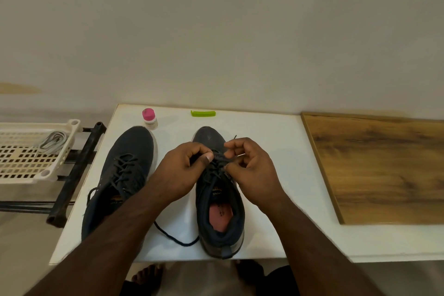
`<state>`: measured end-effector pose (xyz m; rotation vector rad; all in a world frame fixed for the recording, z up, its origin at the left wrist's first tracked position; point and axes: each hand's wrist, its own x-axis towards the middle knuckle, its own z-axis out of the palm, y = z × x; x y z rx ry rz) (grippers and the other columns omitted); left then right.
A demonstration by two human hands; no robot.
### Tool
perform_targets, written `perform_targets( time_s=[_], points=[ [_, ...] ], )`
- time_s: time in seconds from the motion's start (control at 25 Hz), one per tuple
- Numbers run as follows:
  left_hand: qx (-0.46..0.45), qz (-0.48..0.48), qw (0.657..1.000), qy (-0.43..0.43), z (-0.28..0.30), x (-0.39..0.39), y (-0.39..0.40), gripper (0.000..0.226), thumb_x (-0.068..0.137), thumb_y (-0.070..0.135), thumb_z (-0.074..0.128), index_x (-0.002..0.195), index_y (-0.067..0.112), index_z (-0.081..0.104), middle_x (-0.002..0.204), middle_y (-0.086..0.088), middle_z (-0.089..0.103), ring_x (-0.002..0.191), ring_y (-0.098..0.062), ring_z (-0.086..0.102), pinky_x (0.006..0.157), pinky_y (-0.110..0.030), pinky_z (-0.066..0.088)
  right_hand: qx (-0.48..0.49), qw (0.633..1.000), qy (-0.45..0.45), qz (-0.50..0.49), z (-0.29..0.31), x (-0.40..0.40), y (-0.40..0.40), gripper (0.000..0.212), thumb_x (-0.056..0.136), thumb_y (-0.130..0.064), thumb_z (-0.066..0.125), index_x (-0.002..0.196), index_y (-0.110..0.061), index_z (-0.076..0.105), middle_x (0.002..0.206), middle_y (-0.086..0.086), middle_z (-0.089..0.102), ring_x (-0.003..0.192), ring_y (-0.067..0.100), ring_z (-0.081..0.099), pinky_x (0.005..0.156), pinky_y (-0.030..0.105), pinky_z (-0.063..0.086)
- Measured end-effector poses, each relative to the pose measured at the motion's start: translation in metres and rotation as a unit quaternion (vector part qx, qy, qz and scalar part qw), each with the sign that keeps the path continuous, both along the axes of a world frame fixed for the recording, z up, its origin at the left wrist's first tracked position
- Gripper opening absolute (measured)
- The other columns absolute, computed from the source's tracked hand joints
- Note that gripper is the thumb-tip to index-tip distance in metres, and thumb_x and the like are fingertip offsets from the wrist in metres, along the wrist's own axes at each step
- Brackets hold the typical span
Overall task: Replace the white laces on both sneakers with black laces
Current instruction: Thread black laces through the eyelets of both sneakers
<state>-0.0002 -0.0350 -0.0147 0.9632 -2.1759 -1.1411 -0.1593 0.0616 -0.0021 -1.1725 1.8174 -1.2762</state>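
Two dark sneakers sit side by side on the white surface (264, 142), toes pointing away from us.

Right sneaker (219, 202): both hands are on its lacing area. Our left hand (182, 170) has fingers curled, thumb and forefinger pinching the black lace (216, 168) at the upper eyelets. Our right hand (252, 170) is also curled, pinching a lace strand between thumb and fingers; a thin lace tip pokes up just past its forefinger. A loose length of the same black lace trails off the sneaker's left side and loops across the surface toward the near edge. Tongue and pink insole are visible, collar open.

Left sneaker (125, 175): already carries a black lace (125, 166) through its eyelets, ends hanging loose on its left side. Our left forearm crosses over its heel.

White laces (51, 143): bundled in the cream plastic basket (28, 163), left of the surface, well apart from the sneakers. Basket rests on a black metal frame (74, 175).

Far edge of the surface: small white bottle with pink cap (150, 119) just beyond the left sneaker's toe, and a green plastic clip (203, 113) lying flat beyond the right sneaker's toe. A wooden board (384, 170) lies on the right part of the surface.
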Motion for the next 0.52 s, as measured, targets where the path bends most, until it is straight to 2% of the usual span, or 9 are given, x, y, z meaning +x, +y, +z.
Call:
perform_targets(
  time_s=[0.08,0.16,0.24,0.36,0.4,0.52],
  points=[
    [-0.001,-0.009,1.0,0.012,-0.001,0.0,0.0,0.016,0.098,0.023,0.059,0.096,0.036,0.067,0.09,0.02,0.065,0.086,0.002,0.059,0.073,-0.018,0.043,-0.006,0.994,-0.11,0.004,0.002,-0.002,-0.002,0.045,0.078,0.006,0.07,0.107,-0.029,0.067,0.098,-0.003,0.069,0.08,0.01,0.069,0.072,0.025,0.057],
    [-0.005,-0.012,1.0,0.024,-0.001,0.001,-0.001,0.018,0.098,0.021,0.06,0.107,0.033,0.069,0.101,0.018,0.067,0.093,0.002,0.06,0.079,-0.017,0.044,-0.002,0.99,-0.14,0.015,0.002,-0.003,-0.002,0.048,0.077,0.005,0.075,0.112,-0.027,0.067,0.104,0.001,0.068,0.077,0.006,0.067,0.072,0.023,0.056],
    [-0.026,-0.011,0.999,0.017,-0.002,0.001,-0.003,0.016,0.098,0.021,0.061,0.106,0.03,0.071,0.098,0.019,0.066,0.093,0.004,0.058,0.079,-0.017,0.043,0.019,0.999,-0.045,0.021,0.0,-0.002,-0.001,0.051,0.076,-0.002,0.079,0.116,-0.03,0.066,0.109,-0.003,0.063,0.074,-0.001,0.062,0.071,0.018,0.053],
    [-0.042,-0.009,0.999,-0.018,-0.002,0.0,-0.001,0.013,0.099,0.024,0.056,0.097,0.027,0.069,0.088,0.018,0.062,0.088,0.006,0.055,0.071,-0.016,0.038,0.022,0.991,0.132,0.013,-0.001,0.0,0.001,0.043,0.081,-0.008,0.074,0.115,-0.033,0.065,0.107,-0.012,0.06,0.085,-0.003,0.06,0.074,0.009,0.048],
    [-0.041,-0.008,0.999,-0.025,-0.002,0.0,-0.001,0.014,0.1,0.025,0.055,0.094,0.025,0.068,0.086,0.016,0.062,0.087,0.004,0.055,0.069,-0.016,0.038,0.016,0.984,0.177,0.01,-0.001,0.0,0.003,0.037,0.082,-0.011,0.073,0.113,-0.03,0.066,0.101,-0.014,0.06,0.087,0.0,0.06,0.075,0.011,0.049],
    [-0.029,-0.005,0.999,-0.038,0.0,-0.001,-0.001,0.018,0.1,0.027,0.052,0.093,0.022,0.068,0.085,0.01,0.063,0.084,-0.001,0.055,0.067,-0.015,0.038,0.005,0.965,0.264,-0.004,0.002,-0.001,0.009,0.023,0.085,-0.022,0.071,0.107,-0.027,0.069,0.085,-0.015,0.063,0.079,0.006,0.061,0.073,0.029,0.055]
  ],
)
